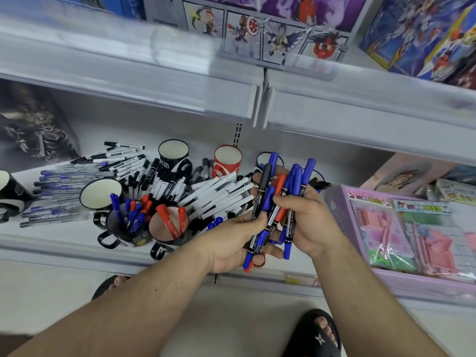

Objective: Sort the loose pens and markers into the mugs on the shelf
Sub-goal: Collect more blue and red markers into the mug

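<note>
Head view: both hands meet over the front edge of the lower shelf (77, 243), sharing one bundle of markers (277, 202) in blue, red and black. The left hand (239, 238) curls under the bundle, its thumb pinching a black-capped marker against the fingers. The right hand (306, 217) wraps the blue markers from the right side, fingers curled round them. The bundle's tips fan upward in front of a dark mug (265, 161) at the back, partly hiding it.

Just left of the hands, two mugs stand at the shelf's front lip: a black mug (123, 228) holding blue and red markers, and beside it, touching or nearly so, a mug (164, 230) with red markers only. Behind them sits an empty black mug (99, 194), further back another empty black mug (173, 153) and a red mug (228, 158). One more mug (7, 191) is cut off by the left edge.

Loose white-barrelled markers (219, 194) lie heaped between the mugs, crowding the shelf's middle; slim blue pens (56, 186) lie in a flat layer to the left. The upper shelf (154, 81) overhangs closely above, so headroom over the back mugs is low. To the right, a pink box (401, 279) of packaged goods stands near the right hand. Below, the floor shows a black sandal (316, 333).
</note>
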Demonstrator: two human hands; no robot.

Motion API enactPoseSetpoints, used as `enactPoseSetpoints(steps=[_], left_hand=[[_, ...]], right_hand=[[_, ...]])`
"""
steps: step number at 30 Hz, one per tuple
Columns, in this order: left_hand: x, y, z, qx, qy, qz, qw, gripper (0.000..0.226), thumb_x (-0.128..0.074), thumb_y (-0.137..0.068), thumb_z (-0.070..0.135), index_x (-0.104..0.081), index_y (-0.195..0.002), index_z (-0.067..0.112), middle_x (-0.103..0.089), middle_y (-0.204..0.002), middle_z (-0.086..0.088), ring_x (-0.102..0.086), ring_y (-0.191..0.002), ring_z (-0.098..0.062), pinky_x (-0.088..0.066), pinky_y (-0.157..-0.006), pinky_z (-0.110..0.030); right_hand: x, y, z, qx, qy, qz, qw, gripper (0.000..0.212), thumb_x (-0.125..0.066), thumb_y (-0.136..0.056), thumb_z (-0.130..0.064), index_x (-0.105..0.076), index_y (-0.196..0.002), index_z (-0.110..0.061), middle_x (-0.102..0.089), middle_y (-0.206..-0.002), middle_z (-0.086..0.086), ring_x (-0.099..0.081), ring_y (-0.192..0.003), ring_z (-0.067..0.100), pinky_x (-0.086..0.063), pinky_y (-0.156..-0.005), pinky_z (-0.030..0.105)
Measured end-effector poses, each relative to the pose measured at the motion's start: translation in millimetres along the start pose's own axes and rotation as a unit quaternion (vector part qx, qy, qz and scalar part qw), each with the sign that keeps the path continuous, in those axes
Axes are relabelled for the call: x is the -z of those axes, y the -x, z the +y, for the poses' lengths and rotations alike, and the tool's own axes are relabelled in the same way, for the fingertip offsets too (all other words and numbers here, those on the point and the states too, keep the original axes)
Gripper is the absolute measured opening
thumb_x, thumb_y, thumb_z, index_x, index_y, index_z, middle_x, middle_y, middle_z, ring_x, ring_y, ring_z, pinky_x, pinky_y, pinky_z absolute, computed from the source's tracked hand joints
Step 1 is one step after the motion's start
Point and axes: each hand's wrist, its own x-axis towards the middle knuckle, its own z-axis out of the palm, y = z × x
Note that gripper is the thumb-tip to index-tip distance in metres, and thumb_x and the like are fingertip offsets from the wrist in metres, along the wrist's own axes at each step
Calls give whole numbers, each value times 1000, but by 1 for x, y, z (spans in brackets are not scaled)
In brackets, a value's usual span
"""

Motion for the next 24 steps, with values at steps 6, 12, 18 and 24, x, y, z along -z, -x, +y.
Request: enactPoseSetpoints(steps=[6, 12, 18, 24], left_hand=[[0, -2, -1, 9, 5, 5, 1000, 48, -54, -80, 48, -60, -113, 13, -71, -94, -10, -65, -70, -23, -31, -49, -24], [1, -1, -1, 27, 11, -1, 1000, 54, -47, -81, 57, -61, -105, 11, -69, -84, -8, -59, -65, -20, -32, -44, -22], [-11, 3, 4, 3, -256, 21, 966, 25, -44, -99, 45, -51, -101, 20, -60, -86, -2, -57, -68, -12, -41, -52, -19], [-2, 12, 17, -39, -391, 33, 919, 9, -65, -86, 14, -60, -80, 16, -59, -66, -4, -54, -57, -14, -38, -44, -17]], right_hand=[[6, -1, 5, -17, -26, 15, 999, 59, -54, -72, 6, -57, -130, -5, -67, -113, 27, -67, -98, 43, -55, -77, 60], [2, -1, 11, -4, 6, 62, 998, 46, -62, -70, -1, -64, -116, 1, -70, -96, 21, -69, -83, 36, -58, -72, 45], [-4, 2, 21, -6, 43, 97, 994, 29, -54, -94, -1, -60, -122, -2, -71, -107, 21, -69, -99, 34, -58, -82, 46], [-23, 2, 36, -19, 57, 137, 989, 22, -71, -86, -11, -65, -107, -13, -72, -96, 17, -69, -94, 38, -56, -78, 52]])
